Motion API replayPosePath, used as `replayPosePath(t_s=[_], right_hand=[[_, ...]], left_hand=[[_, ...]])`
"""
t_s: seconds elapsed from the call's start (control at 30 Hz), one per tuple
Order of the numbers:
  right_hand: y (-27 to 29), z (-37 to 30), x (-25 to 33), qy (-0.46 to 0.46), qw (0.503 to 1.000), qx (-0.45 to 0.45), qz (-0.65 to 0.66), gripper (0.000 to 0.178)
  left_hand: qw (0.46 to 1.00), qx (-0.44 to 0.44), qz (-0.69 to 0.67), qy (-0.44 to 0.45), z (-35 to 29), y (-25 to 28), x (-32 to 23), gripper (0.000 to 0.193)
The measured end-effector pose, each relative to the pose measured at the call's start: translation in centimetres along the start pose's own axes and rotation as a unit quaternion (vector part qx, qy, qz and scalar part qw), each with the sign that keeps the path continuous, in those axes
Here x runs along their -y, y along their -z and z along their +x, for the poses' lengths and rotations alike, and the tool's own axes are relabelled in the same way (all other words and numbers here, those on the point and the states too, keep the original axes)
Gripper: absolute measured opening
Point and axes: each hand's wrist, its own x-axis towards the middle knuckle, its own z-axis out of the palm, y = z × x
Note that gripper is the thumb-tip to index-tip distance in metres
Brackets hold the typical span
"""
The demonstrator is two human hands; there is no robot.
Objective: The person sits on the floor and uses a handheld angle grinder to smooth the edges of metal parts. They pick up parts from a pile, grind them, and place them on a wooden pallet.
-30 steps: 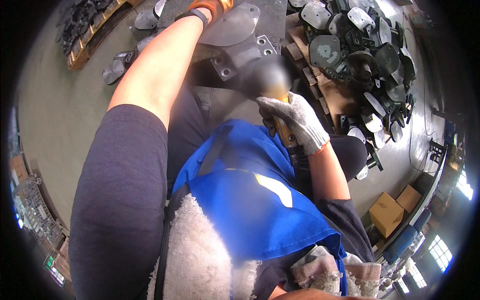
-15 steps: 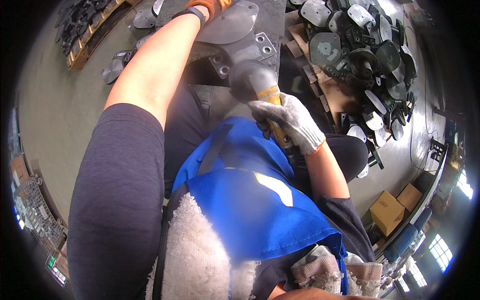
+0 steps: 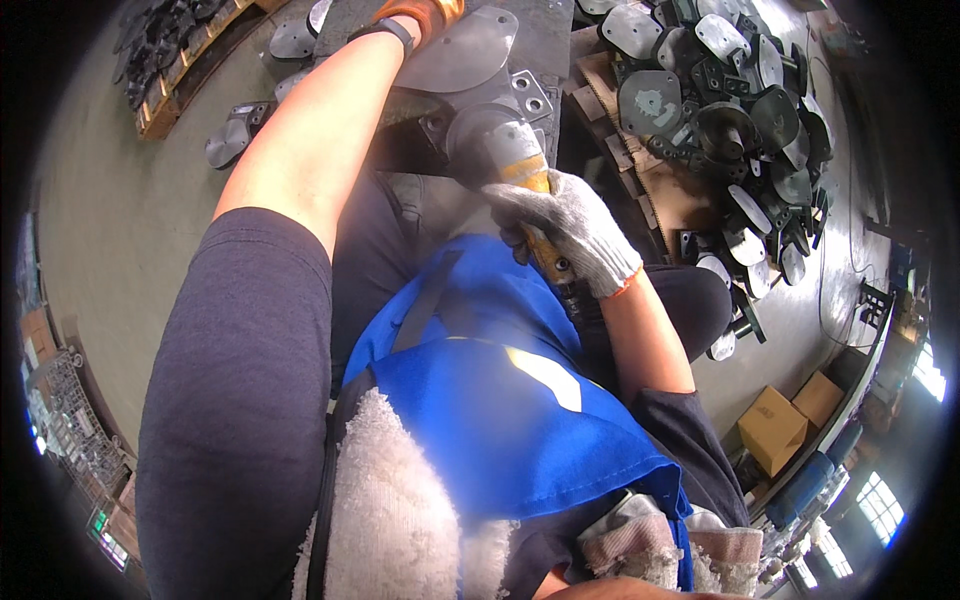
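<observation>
My right hand (image 3: 580,225), in a whitish knit glove, is wrapped round a yellow angle grinder (image 3: 527,175). The grinder's round head overlaps the lower edge of a grey metal bracket (image 3: 460,50) from this view; whether the disc touches it is not clear. The bracket has a smooth rounded plate and a holed flange (image 3: 531,95). My left hand (image 3: 425,14), in an orange glove, reaches to the rounded plate's upper left side; its fingers are largely cut off by the top edge. Under the bracket is a dark work surface (image 3: 545,35).
Many similar metal brackets (image 3: 650,100) are heaped on cardboard (image 3: 680,190) at the right. A wooden pallet (image 3: 160,115) with dark parts is at the far left. Loose brackets (image 3: 228,143) lie left of my forearm. Cardboard boxes (image 3: 773,428) stand at the lower right.
My right hand and the grinder have shifted slightly left and up, covering more of the bracket's lower holed part. My left hand has stayed nearly in place.
</observation>
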Motion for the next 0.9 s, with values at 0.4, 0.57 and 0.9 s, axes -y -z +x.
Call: replayPosePath(t_s=[0.4, 0.57, 0.9], right_hand=[[0.6, -1.3, -1.9, -0.023, 0.999, -0.03, 0.019, 0.032], [0.8, -1.4, -1.8, 0.041, 0.994, -0.027, 0.094, 0.034], [0.2, -2.0, -1.1, 0.008, 0.994, -0.072, 0.081, 0.037]], left_hand=[[0.999, 0.032, -0.011, -0.004, -0.3, 1.0, -0.2, 0.035], [0.988, -0.035, -0.122, 0.083, 1.6, -2.3, 0.2, 0.04], [0.994, -0.001, -0.095, 0.045, 0.3, -0.8, 0.2, 0.033]])
